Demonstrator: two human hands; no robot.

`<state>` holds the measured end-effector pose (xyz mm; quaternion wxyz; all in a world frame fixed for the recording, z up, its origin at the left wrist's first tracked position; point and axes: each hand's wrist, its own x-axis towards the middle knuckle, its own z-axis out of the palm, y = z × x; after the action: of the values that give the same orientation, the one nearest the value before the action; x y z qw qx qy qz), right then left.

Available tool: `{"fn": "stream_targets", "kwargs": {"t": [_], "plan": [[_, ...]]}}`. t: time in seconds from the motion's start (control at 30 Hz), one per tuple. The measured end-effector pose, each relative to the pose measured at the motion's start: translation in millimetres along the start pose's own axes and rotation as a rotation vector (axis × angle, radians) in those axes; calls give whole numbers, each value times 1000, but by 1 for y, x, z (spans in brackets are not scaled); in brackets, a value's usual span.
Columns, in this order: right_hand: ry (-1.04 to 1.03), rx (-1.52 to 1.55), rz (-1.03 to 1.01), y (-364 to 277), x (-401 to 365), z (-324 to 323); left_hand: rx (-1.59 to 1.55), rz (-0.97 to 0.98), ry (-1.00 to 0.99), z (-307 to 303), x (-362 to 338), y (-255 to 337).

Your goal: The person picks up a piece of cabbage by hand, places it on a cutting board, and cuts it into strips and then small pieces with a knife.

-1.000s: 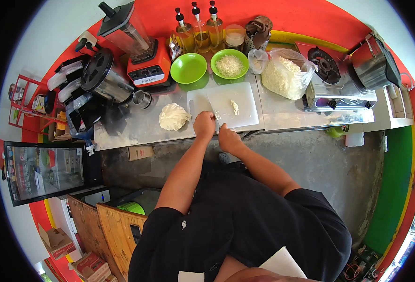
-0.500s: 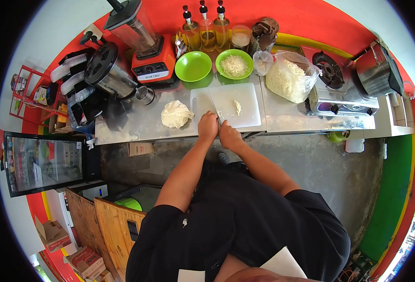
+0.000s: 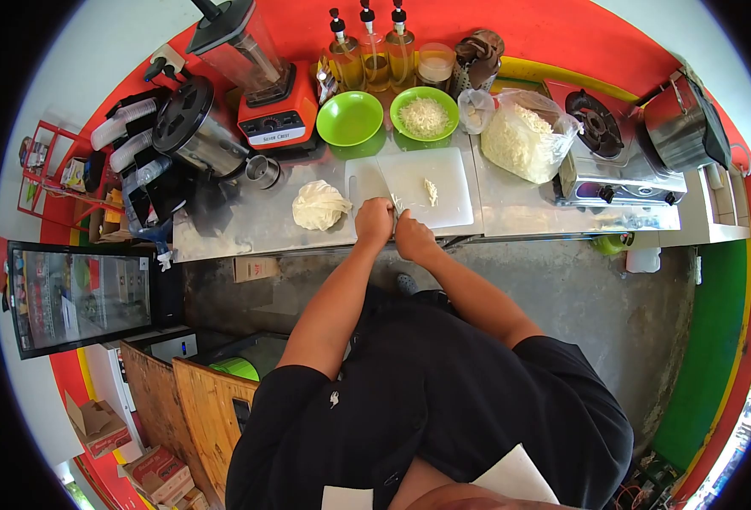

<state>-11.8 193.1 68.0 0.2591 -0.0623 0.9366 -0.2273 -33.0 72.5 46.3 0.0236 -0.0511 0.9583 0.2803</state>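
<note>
- On the left stretch of the steel counter (image 3: 223,240) stands a red-based blender (image 3: 278,123), with a small metal cup (image 3: 262,172) just in front of its base.
- Closer to the person, a pale crumpled bundle (image 3: 320,206) sits just left of the cutting board (image 3: 454,183), near the left hand (image 3: 375,220) but apart from it.
- Behind the board is one green bowl (image 3: 350,119).
- Up from its black sleeve comes the left forearm, steep and leaning inward. That hand bends over the board's near edge, back upward, fingers curled; from here I can't tell whether they pinch anything, since their undersides are hidden.
- From between the hands a knife (image 3: 385,180) reaches over the board, thin blade pointing away from the person and a little left.
- Fine white shreds (image 3: 398,205) lie just right of the blade.
- Slanting in from the right, the other forearm brings the right hand (image 3: 413,235) close beside its partner. It is closed, seemingly round the knife's handle, thumb side turned inward.
- Behind the board again, a second bowl (image 3: 454,119) holds pale gratings.
- Farther right on the board lies a small heap of white pieces (image 3: 431,192).
- Beyond stand a bulging clear bag (image 3: 524,140) and the stove (image 3: 618,194).
</note>
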Motion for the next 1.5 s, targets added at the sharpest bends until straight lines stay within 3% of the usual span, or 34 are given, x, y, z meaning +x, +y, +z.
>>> {"fn": "stream_targets", "kwargs": {"t": [0.3, 0.57, 0.87, 0.97, 1.1, 1.2, 1.5], "plan": [[-12, -20, 66, -1, -16, 9, -112, -74, -8, -1, 4, -3], [-8, -59, 29, -2, -6, 1, -145, 128, 31, 7, 6, -15], [-38, -31, 46, -4, -8, 2, -207, -33, 11, 3, 4, -10], [-42, -7, 29, -3, -11, 1, -176, 40, 76, 18, 9, -25], [-64, 9, 73, -6, -28, 3, -163, -6, 48, 12, 4, -17], [2, -52, 52, -1, -19, 12, -168, 10, 134, 10, 1, -13], [-49, 8, 58, -4, -23, 7, -121, 81, 118, 10, -5, -14]]}}
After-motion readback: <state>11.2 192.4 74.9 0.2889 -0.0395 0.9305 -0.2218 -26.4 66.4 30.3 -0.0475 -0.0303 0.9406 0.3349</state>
